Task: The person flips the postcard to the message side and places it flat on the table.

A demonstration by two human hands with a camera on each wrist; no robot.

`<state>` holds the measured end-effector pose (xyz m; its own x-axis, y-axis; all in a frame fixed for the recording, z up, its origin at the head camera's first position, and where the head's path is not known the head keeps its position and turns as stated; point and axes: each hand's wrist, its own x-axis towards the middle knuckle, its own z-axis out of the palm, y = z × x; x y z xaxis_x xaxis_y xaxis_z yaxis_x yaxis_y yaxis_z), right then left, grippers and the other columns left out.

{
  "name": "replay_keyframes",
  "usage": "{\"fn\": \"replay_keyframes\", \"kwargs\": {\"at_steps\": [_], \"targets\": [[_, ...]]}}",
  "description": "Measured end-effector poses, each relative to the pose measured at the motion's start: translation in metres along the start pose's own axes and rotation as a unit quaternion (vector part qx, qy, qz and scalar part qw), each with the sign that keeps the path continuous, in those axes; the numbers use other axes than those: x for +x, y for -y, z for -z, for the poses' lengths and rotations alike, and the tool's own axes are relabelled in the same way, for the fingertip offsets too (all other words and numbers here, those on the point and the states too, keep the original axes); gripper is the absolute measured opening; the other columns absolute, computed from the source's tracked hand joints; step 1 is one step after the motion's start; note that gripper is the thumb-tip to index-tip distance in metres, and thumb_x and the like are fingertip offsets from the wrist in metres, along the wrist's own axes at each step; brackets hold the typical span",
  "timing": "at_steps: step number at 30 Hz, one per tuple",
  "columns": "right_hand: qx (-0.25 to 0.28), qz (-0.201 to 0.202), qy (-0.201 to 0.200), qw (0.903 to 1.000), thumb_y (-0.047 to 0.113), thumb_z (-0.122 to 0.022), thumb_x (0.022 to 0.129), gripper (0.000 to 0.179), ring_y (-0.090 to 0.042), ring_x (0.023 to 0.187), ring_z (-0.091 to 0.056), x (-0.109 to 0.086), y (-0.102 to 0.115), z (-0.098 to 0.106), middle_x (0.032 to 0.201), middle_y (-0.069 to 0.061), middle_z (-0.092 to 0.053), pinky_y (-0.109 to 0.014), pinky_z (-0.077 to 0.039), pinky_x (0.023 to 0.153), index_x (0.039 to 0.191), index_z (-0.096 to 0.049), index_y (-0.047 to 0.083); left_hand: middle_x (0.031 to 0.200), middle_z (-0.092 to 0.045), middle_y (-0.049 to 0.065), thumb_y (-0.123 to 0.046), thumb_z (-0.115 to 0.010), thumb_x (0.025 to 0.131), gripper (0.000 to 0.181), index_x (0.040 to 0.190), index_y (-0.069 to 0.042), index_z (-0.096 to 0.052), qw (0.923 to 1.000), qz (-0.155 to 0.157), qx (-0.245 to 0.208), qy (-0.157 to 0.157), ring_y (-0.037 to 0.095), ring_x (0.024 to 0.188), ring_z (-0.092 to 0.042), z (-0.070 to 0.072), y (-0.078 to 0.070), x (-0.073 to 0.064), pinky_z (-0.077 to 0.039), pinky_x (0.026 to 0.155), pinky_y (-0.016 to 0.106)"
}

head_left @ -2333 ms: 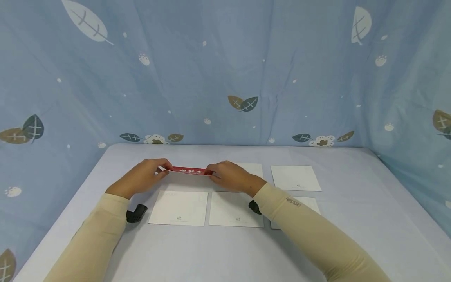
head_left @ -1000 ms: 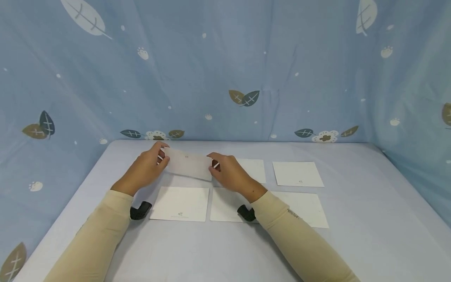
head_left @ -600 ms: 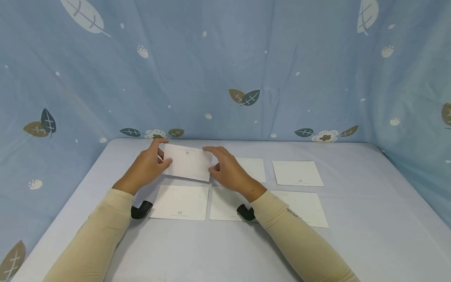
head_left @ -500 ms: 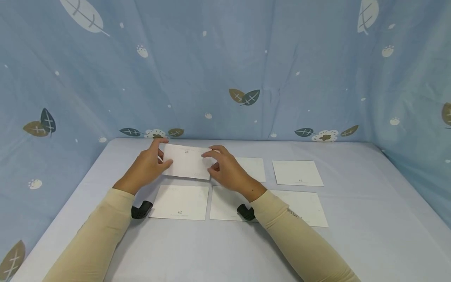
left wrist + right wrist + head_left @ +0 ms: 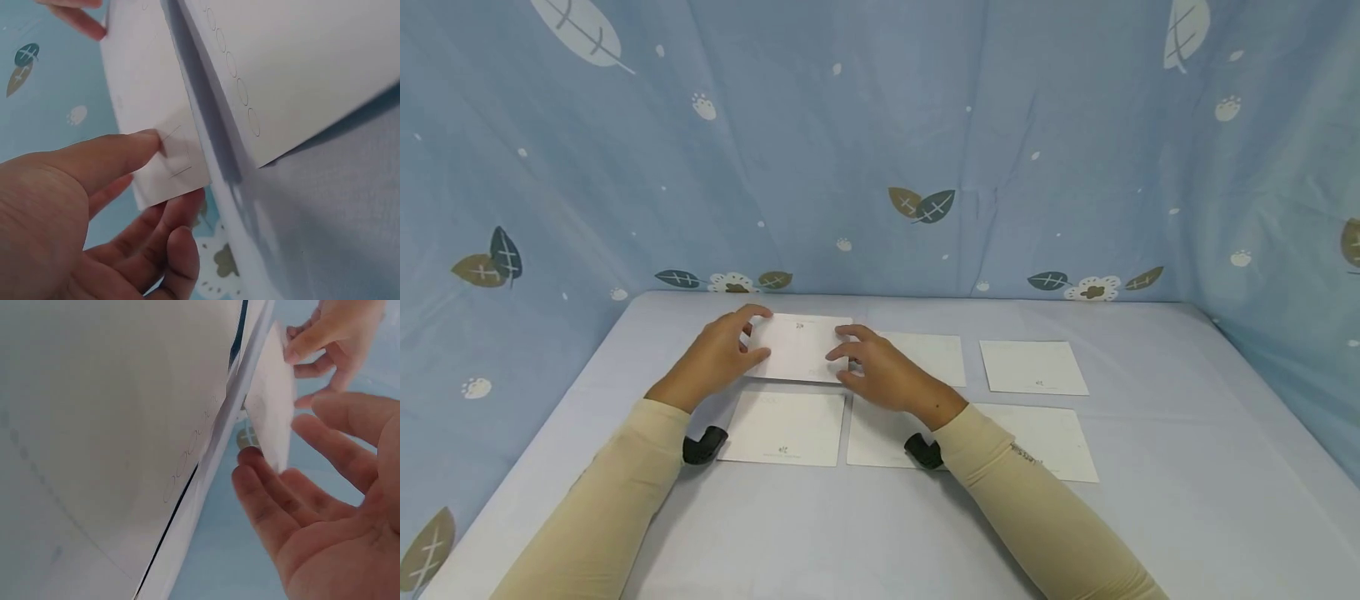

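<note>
A white postcard (image 5: 799, 350), blank side up with a small printed mark at its far edge, is held just over the back left of the table. My left hand (image 5: 718, 350) pinches its left end; in the left wrist view the thumb (image 5: 134, 150) presses on the face near the printed stamp box, other fingers beneath. At the card's right end is my right hand (image 5: 887, 367), its fingers spread and loosely bent. The right wrist view shows those fingertips (image 5: 250, 459) around the card's end without pinching it. The card's underside is hidden.
More white postcards lie in two rows: one at the back middle (image 5: 936, 357), one at the back right (image 5: 1033, 367), and a front row of front left (image 5: 784, 432), front middle (image 5: 876, 437) and front right (image 5: 1048, 442) cards. A blue patterned curtain (image 5: 820, 150) borders the pale table (image 5: 820, 533).
The postcard's red printed side turned away and its white side came up. It then tilted flatter and lowered toward the table, while my right fingers loosened from its end.
</note>
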<state>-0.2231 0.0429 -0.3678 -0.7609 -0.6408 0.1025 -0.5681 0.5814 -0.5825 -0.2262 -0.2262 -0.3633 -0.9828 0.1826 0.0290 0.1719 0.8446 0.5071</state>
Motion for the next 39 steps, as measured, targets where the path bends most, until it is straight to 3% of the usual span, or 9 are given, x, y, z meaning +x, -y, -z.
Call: {"fn": "replay_keyframes", "kwargs": {"at_steps": [5, 15, 28, 33, 39], "targets": [[-0.024, -0.011, 0.049, 0.9984, 0.017, -0.066, 0.097, 0.032, -0.029, 0.145, -0.040, -0.001, 0.000, -0.001, 0.157, -0.014, -0.040, -0.038, -0.042, 0.114, 0.127, -0.068, 0.007, 0.119, -0.057, 0.022, -0.012, -0.072, 0.091, 0.051, 0.139, -0.013, -0.053, 0.9998, 0.009, 0.006, 0.016, 0.030, 0.092, -0.058, -0.002, 0.000, 0.001, -0.050, 0.067, 0.033], [-0.042, -0.037, 0.117, 0.9916, 0.019, -0.065, 0.098, 0.033, -0.027, 0.151, -0.031, -0.004, 0.002, -0.002, 0.161, -0.010, -0.034, -0.037, -0.034, 0.120, 0.130, -0.067, 0.012, 0.119, -0.056, 0.020, -0.014, -0.072, 0.092, 0.053, 0.141, -0.014, -0.053, 0.9988, 0.028, 0.021, 0.034, 0.028, 0.090, -0.054, -0.005, -0.002, 0.001, -0.048, 0.071, 0.035], [-0.076, -0.052, 0.145, 0.9851, 0.026, -0.066, 0.098, 0.041, -0.025, 0.153, -0.027, -0.010, 0.006, -0.006, 0.163, -0.010, -0.032, -0.039, -0.031, 0.122, 0.138, -0.062, 0.016, 0.097, -0.054, 0.014, -0.014, -0.068, 0.094, 0.051, 0.143, -0.011, -0.053, 0.9977, 0.032, 0.025, 0.055, 0.022, 0.078, -0.049, -0.012, 0.002, -0.002, -0.043, 0.066, 0.032], [-0.089, -0.040, 0.144, 0.9848, 0.025, -0.065, 0.098, 0.040, -0.025, 0.152, -0.028, -0.013, 0.007, -0.009, 0.160, -0.011, -0.036, -0.039, -0.033, 0.121, 0.137, -0.062, 0.016, 0.090, -0.053, 0.012, -0.014, -0.065, 0.096, 0.049, 0.143, -0.010, -0.053, 0.9970, 0.025, 0.035, 0.065, 0.021, 0.074, -0.048, -0.015, 0.005, -0.004, -0.042, 0.064, 0.032], [-0.124, -0.016, 0.138, 0.9825, 0.024, -0.063, 0.099, 0.038, -0.025, 0.150, -0.033, -0.016, 0.006, -0.007, 0.157, -0.012, -0.041, -0.038, -0.035, 0.120, 0.137, -0.062, 0.016, 0.100, -0.056, 0.014, -0.021, -0.066, 0.097, 0.051, 0.144, -0.011, -0.052, 0.9967, 0.019, 0.036, 0.070, 0.022, 0.081, -0.051, -0.015, 0.003, -0.005, -0.046, 0.072, 0.036]]}}
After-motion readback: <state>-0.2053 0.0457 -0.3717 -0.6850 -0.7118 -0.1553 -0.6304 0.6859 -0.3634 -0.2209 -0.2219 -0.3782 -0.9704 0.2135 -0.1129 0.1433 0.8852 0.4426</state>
